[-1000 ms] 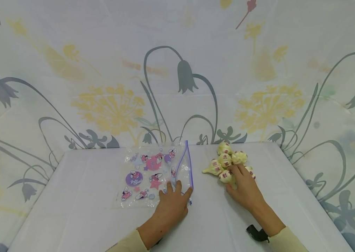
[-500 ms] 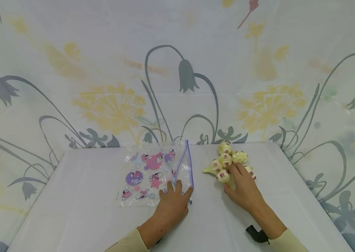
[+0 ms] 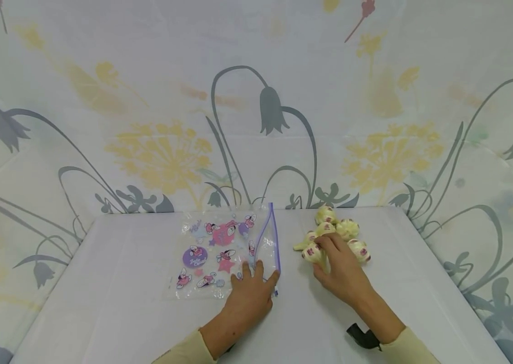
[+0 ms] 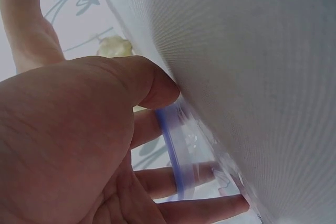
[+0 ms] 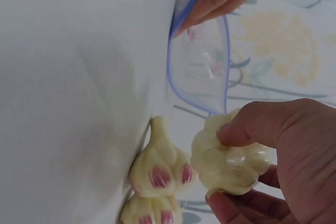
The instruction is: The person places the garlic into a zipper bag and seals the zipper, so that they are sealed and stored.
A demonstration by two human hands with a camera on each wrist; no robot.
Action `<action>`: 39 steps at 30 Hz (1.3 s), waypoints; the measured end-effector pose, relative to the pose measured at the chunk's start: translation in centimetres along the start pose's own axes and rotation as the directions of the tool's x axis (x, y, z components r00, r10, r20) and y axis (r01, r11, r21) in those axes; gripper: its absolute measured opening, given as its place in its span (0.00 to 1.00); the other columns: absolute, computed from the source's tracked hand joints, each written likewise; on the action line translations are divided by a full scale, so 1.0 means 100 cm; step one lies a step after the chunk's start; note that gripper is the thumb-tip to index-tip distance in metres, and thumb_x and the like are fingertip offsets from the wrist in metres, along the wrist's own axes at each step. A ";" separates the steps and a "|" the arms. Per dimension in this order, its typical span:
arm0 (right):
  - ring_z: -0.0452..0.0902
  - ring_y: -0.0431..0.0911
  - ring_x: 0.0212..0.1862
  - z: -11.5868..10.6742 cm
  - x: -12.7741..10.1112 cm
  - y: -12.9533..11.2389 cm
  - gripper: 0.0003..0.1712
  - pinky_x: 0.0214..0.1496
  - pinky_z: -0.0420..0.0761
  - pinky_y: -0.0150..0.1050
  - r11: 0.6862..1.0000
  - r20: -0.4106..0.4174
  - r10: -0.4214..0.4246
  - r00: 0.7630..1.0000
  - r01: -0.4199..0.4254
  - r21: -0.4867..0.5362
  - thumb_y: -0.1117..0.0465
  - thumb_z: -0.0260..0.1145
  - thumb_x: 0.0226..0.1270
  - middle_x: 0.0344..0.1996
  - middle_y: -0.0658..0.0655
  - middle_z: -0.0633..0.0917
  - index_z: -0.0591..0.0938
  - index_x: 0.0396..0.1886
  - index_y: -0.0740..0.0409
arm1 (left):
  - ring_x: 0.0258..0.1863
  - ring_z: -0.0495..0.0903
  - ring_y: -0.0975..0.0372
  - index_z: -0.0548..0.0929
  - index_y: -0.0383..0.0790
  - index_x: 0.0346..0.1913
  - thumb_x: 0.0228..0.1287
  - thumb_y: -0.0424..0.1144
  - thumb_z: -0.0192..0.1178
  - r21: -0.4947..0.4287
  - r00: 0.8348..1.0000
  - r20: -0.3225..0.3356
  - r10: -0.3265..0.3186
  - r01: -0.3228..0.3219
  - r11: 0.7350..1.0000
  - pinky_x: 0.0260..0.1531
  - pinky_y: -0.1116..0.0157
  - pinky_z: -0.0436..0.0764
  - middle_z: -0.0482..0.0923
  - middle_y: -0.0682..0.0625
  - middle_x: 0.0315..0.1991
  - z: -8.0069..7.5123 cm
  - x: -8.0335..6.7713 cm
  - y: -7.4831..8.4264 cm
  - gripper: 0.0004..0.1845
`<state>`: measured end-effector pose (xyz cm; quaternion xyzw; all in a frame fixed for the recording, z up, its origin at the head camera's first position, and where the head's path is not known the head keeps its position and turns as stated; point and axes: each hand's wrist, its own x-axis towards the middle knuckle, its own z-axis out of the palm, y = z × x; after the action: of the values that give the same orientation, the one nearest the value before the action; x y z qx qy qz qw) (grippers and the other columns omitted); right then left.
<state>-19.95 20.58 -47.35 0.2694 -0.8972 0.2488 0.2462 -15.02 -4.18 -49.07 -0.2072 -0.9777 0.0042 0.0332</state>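
Observation:
My right hand (image 3: 344, 273) pinches a garlic bulb (image 5: 226, 158) between thumb and fingers, as the right wrist view shows up close. It has pale skin with purple-red patches. Several more garlic bulbs (image 3: 346, 229) lie clustered beside and beyond that hand. My left hand (image 3: 250, 296) rests on a clear zip bag (image 3: 213, 242) printed with pink and purple cartoon figures, its fingers spread near the bag's near right corner. In the left wrist view those fingers (image 4: 202, 211) reach past the purple zip edge (image 4: 170, 142). The bag's mouth gapes toward the garlic in the right wrist view.
A white cloth covers the table (image 3: 124, 303). Behind it hangs a flower-printed curtain (image 3: 283, 60). A black curved piece (image 3: 363, 336) shows beside the right wrist, near the sleeve.
My right hand has drawn one garlic bulb left, away from the cluster and toward the bag, uncovering a bulb on the right. The left hand and bag have stayed in place.

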 end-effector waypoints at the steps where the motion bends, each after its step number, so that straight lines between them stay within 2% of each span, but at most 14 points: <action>1: 0.79 0.50 0.51 0.001 0.001 -0.001 0.31 0.53 0.81 0.45 1.000 -0.001 -0.004 1.000 0.004 0.004 0.72 0.79 0.48 0.50 0.59 0.81 0.81 0.55 0.66 | 0.66 0.77 0.33 0.81 0.56 0.72 0.70 0.49 0.69 0.002 1.000 -0.001 0.000 0.000 1.000 0.49 0.35 0.84 0.77 0.36 0.67 0.000 0.000 0.000 0.28; 7: 0.79 0.48 0.49 0.006 0.006 -0.010 0.30 0.51 0.84 0.47 1.000 0.044 0.016 0.999 -0.017 0.026 0.72 0.79 0.50 0.50 0.57 0.80 0.81 0.56 0.65 | 0.64 0.79 0.33 0.81 0.56 0.71 0.68 0.50 0.70 0.027 0.999 -0.031 0.014 -0.013 1.000 0.46 0.36 0.85 0.78 0.36 0.66 0.000 -0.002 0.000 0.28; 13: 0.81 0.53 0.55 0.013 0.012 -0.017 0.30 0.56 0.84 0.50 0.999 0.076 0.033 0.997 -0.036 0.038 0.71 0.79 0.52 0.53 0.59 0.81 0.81 0.57 0.65 | 0.63 0.79 0.34 0.82 0.56 0.70 0.67 0.50 0.72 0.047 0.998 -0.063 0.028 -0.025 0.999 0.44 0.36 0.86 0.78 0.36 0.65 -0.001 -0.003 -0.001 0.29; 21: 0.81 0.54 0.56 0.025 0.017 -0.021 0.30 0.59 0.83 0.51 0.999 0.097 0.009 0.995 -0.014 0.050 0.69 0.80 0.53 0.54 0.59 0.81 0.81 0.57 0.64 | 0.65 0.78 0.34 0.81 0.57 0.71 0.69 0.51 0.70 0.037 1.000 -0.013 0.019 -0.019 0.999 0.47 0.36 0.85 0.77 0.36 0.67 0.000 -0.001 0.001 0.29; 32: 0.81 0.55 0.56 0.045 0.027 -0.025 0.31 0.59 0.84 0.51 0.998 0.108 0.001 0.994 -0.007 0.059 0.70 0.82 0.51 0.53 0.60 0.81 0.81 0.57 0.65 | 0.64 0.78 0.34 0.82 0.56 0.71 0.68 0.50 0.70 0.045 0.999 -0.035 0.012 -0.011 0.999 0.47 0.36 0.85 0.77 0.36 0.66 -0.002 -0.001 0.002 0.28; 39: 0.81 0.55 0.54 0.059 0.034 -0.026 0.30 0.56 0.84 0.51 0.998 0.120 0.008 0.993 -0.016 0.064 0.70 0.80 0.53 0.52 0.60 0.81 0.81 0.58 0.65 | 0.65 0.78 0.34 0.81 0.57 0.71 0.69 0.49 0.69 0.036 1.000 -0.018 -0.003 0.004 0.999 0.48 0.35 0.84 0.77 0.37 0.67 -0.003 -0.001 0.002 0.28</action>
<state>-22.66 14.07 -49.05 0.2863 -0.9034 0.2625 0.1815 -14.88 -4.03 -48.78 -0.2047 -0.9776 0.0200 0.0456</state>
